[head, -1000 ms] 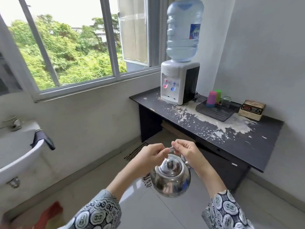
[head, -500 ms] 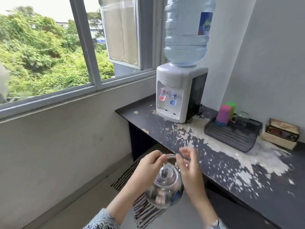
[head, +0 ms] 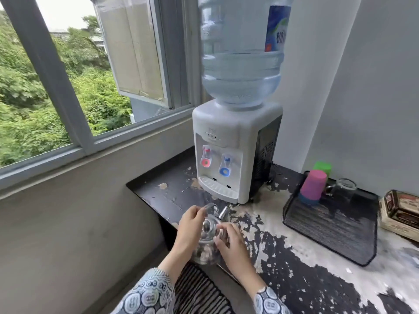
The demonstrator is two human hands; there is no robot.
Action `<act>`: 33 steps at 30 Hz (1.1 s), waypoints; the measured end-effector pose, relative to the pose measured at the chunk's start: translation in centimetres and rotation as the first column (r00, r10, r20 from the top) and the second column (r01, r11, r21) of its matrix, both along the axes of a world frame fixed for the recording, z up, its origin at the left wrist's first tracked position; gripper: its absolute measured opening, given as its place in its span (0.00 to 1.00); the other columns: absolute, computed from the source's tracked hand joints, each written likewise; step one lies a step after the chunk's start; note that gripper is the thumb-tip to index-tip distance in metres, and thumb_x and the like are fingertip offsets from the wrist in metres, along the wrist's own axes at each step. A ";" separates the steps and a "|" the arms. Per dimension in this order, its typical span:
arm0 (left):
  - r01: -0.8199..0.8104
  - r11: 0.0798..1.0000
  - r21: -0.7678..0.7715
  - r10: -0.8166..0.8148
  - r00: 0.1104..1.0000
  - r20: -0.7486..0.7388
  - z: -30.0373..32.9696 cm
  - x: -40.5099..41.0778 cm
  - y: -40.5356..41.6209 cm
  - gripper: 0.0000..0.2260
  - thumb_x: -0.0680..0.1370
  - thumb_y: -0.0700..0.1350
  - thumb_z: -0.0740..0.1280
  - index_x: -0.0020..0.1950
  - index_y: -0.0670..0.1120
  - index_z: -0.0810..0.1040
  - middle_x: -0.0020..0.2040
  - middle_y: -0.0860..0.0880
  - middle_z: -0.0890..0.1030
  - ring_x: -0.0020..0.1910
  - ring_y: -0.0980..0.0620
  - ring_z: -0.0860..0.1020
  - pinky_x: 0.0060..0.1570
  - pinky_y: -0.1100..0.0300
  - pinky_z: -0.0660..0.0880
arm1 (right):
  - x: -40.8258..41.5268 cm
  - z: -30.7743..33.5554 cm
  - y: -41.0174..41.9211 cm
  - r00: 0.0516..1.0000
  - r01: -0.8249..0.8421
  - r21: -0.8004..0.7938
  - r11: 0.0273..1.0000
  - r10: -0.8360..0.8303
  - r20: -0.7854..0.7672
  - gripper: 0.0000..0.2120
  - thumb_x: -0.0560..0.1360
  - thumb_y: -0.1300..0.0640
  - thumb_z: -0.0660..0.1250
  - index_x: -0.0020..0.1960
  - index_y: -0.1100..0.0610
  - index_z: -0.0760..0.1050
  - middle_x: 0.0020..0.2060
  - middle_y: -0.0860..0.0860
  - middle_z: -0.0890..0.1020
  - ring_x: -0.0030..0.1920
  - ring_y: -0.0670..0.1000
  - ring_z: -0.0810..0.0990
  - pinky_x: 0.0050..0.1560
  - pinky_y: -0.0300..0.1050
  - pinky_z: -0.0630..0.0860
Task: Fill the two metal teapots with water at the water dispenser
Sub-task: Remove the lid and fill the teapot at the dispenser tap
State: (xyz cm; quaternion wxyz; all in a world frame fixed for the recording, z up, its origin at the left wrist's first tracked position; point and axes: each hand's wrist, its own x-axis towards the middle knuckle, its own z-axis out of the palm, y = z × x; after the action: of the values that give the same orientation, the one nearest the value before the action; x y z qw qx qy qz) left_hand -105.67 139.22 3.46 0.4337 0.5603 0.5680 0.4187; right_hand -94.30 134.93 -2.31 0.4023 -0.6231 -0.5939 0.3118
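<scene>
A shiny metal teapot [head: 205,250] hangs at the front edge of the dark table [head: 172,196], its spout pointing toward the white water dispenser [head: 235,141]. My left hand [head: 189,225] grips the teapot's raised handle. My right hand [head: 229,243] rests on the pot at its lid, fingers curled around the lid's edge. The dispenser has a red tap [head: 205,158] and a blue tap [head: 225,167] above a drip tray, and a large water bottle [head: 240,53] on top. Only one teapot is in view.
A black mesh tray [head: 328,230] to the right holds upturned pink and green cups [head: 314,184] and a glass [head: 344,188]. A decorated tin box [head: 401,211] sits at the far right. A window runs along the left wall; a striped mat lies on the floor.
I have walked up close to the dispenser; the teapot has come up to the table edge. My right hand has moved from the handle down onto the lid.
</scene>
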 end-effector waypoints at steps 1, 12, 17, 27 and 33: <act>-0.008 1.000 -0.015 0.008 1.000 0.005 -0.3 0.3 1.2 0.12 0.78 0.41 0.60 0.34 0.46 0.72 0.31 0.51 0.72 0.31 0.54 0.68 0.32 0.61 0.64 | 0.2 0.0 1.2 1.000 -0.018 -0.038 0.999 0.017 -0.010 0.09 0.76 0.58 0.60 0.56 0.52 0.70 0.54 0.45 0.68 0.52 0.41 0.70 0.48 0.29 0.72; 0.152 0.978 -0.143 -0.155 0.988 -0.006 -2.7 0.3 12.3 0.10 0.78 0.51 0.60 0.40 0.49 0.72 0.39 0.51 0.75 0.42 0.52 0.73 0.45 0.57 0.68 | 0.0 -1.6 11.7 0.993 -0.059 -0.205 0.977 0.079 0.089 0.17 0.76 0.58 0.61 0.64 0.53 0.66 0.65 0.49 0.65 0.60 0.45 0.65 0.60 0.36 0.61; 0.306 0.937 -0.169 -0.311 0.950 -0.003 -3.7 -1.3 16.6 0.12 0.79 0.53 0.59 0.38 0.49 0.69 0.34 0.54 0.70 0.34 0.57 0.68 0.36 0.60 0.64 | -1.5 -3.9 16.4 0.967 0.086 -0.189 0.978 -0.037 0.250 0.24 0.72 0.40 0.55 0.65 0.49 0.66 0.64 0.48 0.68 0.64 0.51 0.67 0.62 0.45 0.67; 0.276 0.960 -0.037 -0.278 0.953 -0.117 -6.5 -4.2 24.6 0.17 0.79 0.44 0.61 0.31 0.48 0.62 0.28 0.55 0.66 0.25 0.63 0.66 0.30 0.67 0.64 | -6.1 -6.3 23.4 0.917 0.323 -0.050 0.945 -0.299 0.263 0.19 0.70 0.43 0.58 0.60 0.44 0.72 0.64 0.47 0.71 0.62 0.55 0.70 0.56 0.51 0.70; 0.317 0.942 -0.107 -0.327 0.940 -0.094 -8.2 -6.2 27.6 0.14 0.80 0.48 0.57 0.34 0.47 0.65 0.30 0.55 0.68 0.29 0.61 0.68 0.34 0.68 0.66 | -6.2 -8.1 23.9 0.903 0.355 -0.019 0.935 -0.337 0.266 0.25 0.68 0.58 0.71 0.58 0.37 0.68 0.61 0.37 0.69 0.62 0.52 0.68 0.55 0.51 0.71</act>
State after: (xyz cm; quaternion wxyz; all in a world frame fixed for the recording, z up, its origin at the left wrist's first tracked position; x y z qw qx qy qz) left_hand -111.82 166.81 -4.77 0.4892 0.6479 0.5099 0.2843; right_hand -100.50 158.87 -10.43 0.3493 -0.7669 -0.5104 0.1711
